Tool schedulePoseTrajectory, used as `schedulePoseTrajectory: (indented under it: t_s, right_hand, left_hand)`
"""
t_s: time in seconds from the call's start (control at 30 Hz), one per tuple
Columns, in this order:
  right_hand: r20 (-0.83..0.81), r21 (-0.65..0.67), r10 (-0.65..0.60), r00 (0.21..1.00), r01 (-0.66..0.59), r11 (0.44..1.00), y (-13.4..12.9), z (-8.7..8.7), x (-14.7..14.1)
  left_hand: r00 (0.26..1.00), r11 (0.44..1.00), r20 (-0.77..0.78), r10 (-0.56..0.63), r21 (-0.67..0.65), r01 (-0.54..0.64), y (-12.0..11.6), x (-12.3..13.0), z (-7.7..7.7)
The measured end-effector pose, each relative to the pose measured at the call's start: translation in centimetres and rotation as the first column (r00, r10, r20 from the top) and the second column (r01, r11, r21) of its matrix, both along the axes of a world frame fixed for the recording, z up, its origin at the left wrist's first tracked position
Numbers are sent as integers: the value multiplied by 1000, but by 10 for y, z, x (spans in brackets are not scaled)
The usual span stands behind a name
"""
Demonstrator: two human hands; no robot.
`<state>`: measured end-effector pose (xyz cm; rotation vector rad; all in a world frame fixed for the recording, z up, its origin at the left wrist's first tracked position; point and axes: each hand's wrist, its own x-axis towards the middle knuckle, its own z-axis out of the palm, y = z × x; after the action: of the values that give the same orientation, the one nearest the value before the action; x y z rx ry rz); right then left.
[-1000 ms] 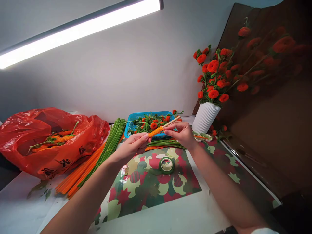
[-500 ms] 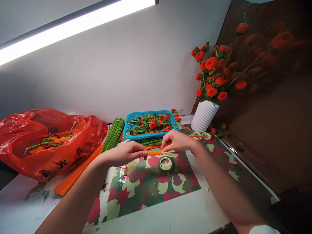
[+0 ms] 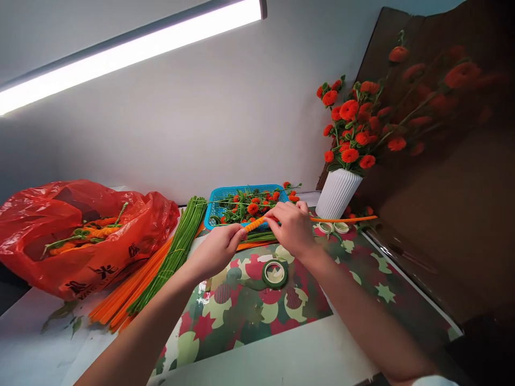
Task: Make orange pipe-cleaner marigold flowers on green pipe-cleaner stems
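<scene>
Between my two hands runs an orange pipe cleaner point(image 3: 255, 223), coiled tightly along its middle, with a straight tail stretching out to the right. My left hand point(image 3: 219, 247) pinches the coil's lower left end between thumb and fingers. At the upper right end, my right hand point(image 3: 293, 226) is closed on the same pipe cleaner. A thin pale stick that showed earlier inside the coil is hidden now. Below my hands a roll of green tape point(image 3: 266, 274) lies on the patterned mat point(image 3: 253, 311).
A blue basket point(image 3: 213, 206) of orange flowers stands behind my hands. Green pipe cleaners point(image 3: 177, 246) and orange pipe cleaners point(image 3: 129, 284) lie at left beside a red plastic bag point(image 3: 148, 220). A white vase point(image 3: 338, 194) of flowers and tape rolls point(image 3: 341, 228) are at right.
My hands have risen slightly, and the coil has tipped from level to slanting up rightwards. My right hand has turned over it, and the straight tail now reaches farther right.
</scene>
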<state>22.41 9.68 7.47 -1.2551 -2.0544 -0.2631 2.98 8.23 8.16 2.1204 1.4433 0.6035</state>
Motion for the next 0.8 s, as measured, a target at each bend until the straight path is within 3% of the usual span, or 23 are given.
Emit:
schedulePoseTrajectory:
  t_s: [0.07,0.17,0.3,0.4,0.53,0.6,0.67,0.73,0.8]
  right_hand:
    - [-65,87,5,998,1,996,0,-2,-1]
    - [-202,137,106,974,-79,987,2,-3,-1]
    - [-398,140,247,883,-207,968,4,1,3]
    - [-530,146,344,775,-316,938,3,6,6]
    - [-751,84,386,536,-502,861,4,10,11]
    - [-822,-11,361,440,-646,763,6,12,17]
    - [-844,-146,343,413,-791,594,9,13,26]
    - [-823,-297,349,448,-863,408,12,14,34]
    - [-765,-462,359,535,-844,273,15,15,40]
  left_hand:
    - [996,999,79,41,14,-43,-1,3,-2]
    - [966,998,248,69,-27,-64,0,5,-6]
    - [854,979,519,38,-192,73,4,3,-9]
    - [719,928,695,4,-270,256,6,1,-9]
    - [596,874,801,-58,-247,418,7,-5,-7]
    - [590,841,799,-121,-233,488,8,-10,-6]
    - [620,800,758,-203,-238,551,9,-16,-5]
    - [679,764,676,-286,-266,587,10,-21,-2]
    - [751,751,556,-355,-309,584,11,-25,1]
